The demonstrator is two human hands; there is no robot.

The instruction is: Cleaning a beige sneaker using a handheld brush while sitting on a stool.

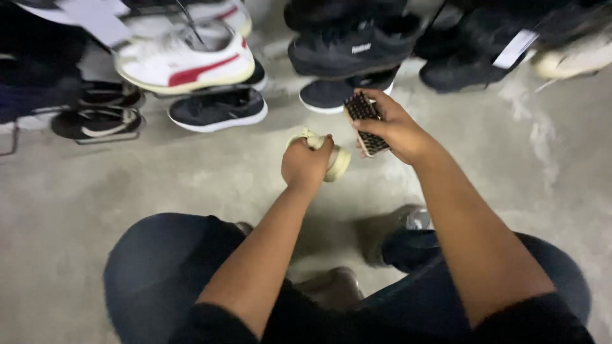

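My left hand (306, 167) is closed around a small pale cream object (336, 160), round at its right end, held over the concrete floor. My right hand (396, 126) grips a flat wooden brush (364, 121) with dark bristles facing up, just right of the cream object and almost touching it. Both forearms reach forward from my knees, which are in dark trousers at the bottom of the view.
Shoes line the far side: a white sneaker with a red stripe (185, 62), a black sneaker with white sole (218, 109), black shoes (350, 48) and sandals (95, 121) on the left. Bare concrete floor (159, 185) lies between them and my knees.
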